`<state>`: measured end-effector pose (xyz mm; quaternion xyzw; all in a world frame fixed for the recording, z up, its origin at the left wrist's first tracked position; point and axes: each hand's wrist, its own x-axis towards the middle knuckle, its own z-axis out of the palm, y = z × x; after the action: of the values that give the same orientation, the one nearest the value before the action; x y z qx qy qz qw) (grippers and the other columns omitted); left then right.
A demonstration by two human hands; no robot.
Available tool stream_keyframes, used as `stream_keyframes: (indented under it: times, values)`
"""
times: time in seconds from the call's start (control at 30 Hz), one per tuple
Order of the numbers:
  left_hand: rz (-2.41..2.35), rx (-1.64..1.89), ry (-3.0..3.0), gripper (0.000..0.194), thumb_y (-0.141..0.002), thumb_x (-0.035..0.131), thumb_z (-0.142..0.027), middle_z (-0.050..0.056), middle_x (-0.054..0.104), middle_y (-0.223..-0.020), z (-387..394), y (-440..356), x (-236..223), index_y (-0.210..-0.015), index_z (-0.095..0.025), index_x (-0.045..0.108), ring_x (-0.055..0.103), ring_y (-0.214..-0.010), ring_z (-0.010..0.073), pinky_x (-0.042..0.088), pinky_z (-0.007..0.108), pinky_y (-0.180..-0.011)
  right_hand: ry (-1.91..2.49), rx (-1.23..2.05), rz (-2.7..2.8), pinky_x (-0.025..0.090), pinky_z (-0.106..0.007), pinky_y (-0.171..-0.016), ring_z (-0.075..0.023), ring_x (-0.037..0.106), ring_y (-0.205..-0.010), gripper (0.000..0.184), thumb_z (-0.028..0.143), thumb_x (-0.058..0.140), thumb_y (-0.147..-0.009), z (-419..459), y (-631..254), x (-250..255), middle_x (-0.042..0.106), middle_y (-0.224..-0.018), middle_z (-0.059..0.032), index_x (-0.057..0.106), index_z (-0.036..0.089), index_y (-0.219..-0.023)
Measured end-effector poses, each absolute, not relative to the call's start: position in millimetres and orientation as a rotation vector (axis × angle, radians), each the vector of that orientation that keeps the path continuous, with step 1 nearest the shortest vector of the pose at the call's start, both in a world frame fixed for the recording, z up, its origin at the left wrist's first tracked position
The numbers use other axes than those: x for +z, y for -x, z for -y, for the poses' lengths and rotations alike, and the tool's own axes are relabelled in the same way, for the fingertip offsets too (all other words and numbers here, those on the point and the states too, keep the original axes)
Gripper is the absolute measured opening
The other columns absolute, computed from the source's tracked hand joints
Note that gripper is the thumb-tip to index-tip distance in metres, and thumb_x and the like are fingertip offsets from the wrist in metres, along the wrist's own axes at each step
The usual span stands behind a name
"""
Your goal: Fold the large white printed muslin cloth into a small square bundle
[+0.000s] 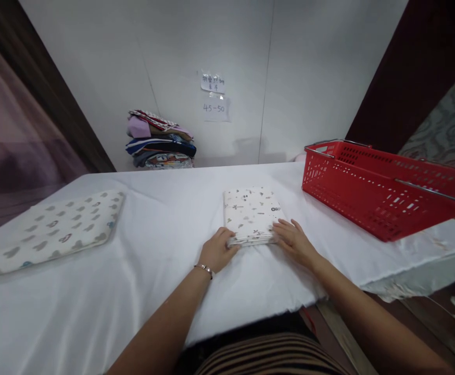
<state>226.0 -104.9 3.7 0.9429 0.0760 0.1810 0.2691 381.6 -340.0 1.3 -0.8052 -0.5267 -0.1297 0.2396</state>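
A white cloth with a small printed pattern lies folded into a thick rectangle on the white-covered table, its stacked layers showing along the near edge. At its near left corner, my left hand closes around the edge with the thumb in front and fingers along the side. My right hand touches the near right corner, its fingers stretched out and somewhat apart. A bracelet circles my left wrist.
To the left lies another folded cloth with grey shapes. A pile of folded fabrics stands against the back wall. The red plastic basket with metal handles occupies the right side. Paper notes hang on the wall.
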Motion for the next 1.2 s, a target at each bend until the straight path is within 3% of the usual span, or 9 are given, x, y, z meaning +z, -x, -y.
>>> stream_keyframes:
  times: [0.2, 0.4, 0.6, 0.93, 1.2]
  values:
    - [-0.216, 0.581, -2.552, 0.023, -0.084, 0.046, -0.036, 0.001, 0.056, -0.101, 104.0, -229.5, -1.4, -0.101, -0.026, 0.057, 0.055, -0.087, 0.0136, 0.046, 0.025, -0.072, 2.116, -0.371, 1.507, 0.028, -0.053, -0.099, -0.0237, 0.047, -0.115, 0.029, 0.025, 0.045, -0.088, 304.2, -369.7, 4.6, 0.06, -0.115, -0.0056, 0.056, 0.026, -0.114]
    - [-0.167, 0.586, -2.683, 0.023, -0.083, 0.05, -0.033, 0.002, 0.056, -0.103, 105.1, -232.2, -2.6, -0.104, -0.027, 0.058, 0.051, -0.095, 0.0164, 0.045, 0.029, -0.077, 2.038, -0.379, 1.499, 0.041, -0.044, -0.09, -0.0212, 0.055, -0.103, 0.025, 0.024, 0.044, -0.088, 297.8, -368.8, -6.9, 0.063, -0.108, -0.0069, 0.061, 0.023, -0.107]
    - [-0.146, 0.597, -2.749, 0.022, -0.084, 0.047, -0.029, 0.004, 0.058, -0.097, 108.2, -235.7, 1.1, -0.102, -0.027, 0.06, 0.048, -0.091, 0.0192, 0.044, 0.033, -0.076, 1.981, -0.453, 1.472, 0.044, -0.042, -0.086, -0.0202, 0.057, -0.1, 0.026, 0.023, 0.043, -0.089, 299.1, -371.1, -10.3, 0.065, -0.105, -0.0059, 0.062, 0.026, -0.107]
    - [0.028, 0.643, -2.761, 0.016, -0.085, 0.043, -0.023, 0.005, 0.056, -0.087, 107.5, -236.3, 2.1, -0.082, -0.021, 0.058, 0.048, -0.086, 0.0195, 0.042, 0.033, -0.076, 1.945, -0.502, 1.461, 0.043, -0.041, -0.09, -0.0202, 0.053, -0.106, 0.023, 0.021, 0.046, -0.087, 301.5, -367.7, -13.4, 0.062, -0.11, -0.0065, 0.061, 0.025, -0.104]
    - [-0.001, 0.685, -2.682, 0.019, -0.086, 0.044, -0.029, 0.005, 0.057, -0.092, 102.6, -241.3, -3.6, -0.097, -0.023, 0.058, 0.048, -0.088, 0.0193, 0.043, 0.034, -0.077, 1.889, -0.408, 1.394, 0.046, -0.037, -0.087, -0.0182, 0.055, -0.101, 0.025, 0.021, 0.044, -0.088, 302.2, -366.1, -10.6, 0.062, -0.105, -0.0066, 0.056, 0.024, -0.11]
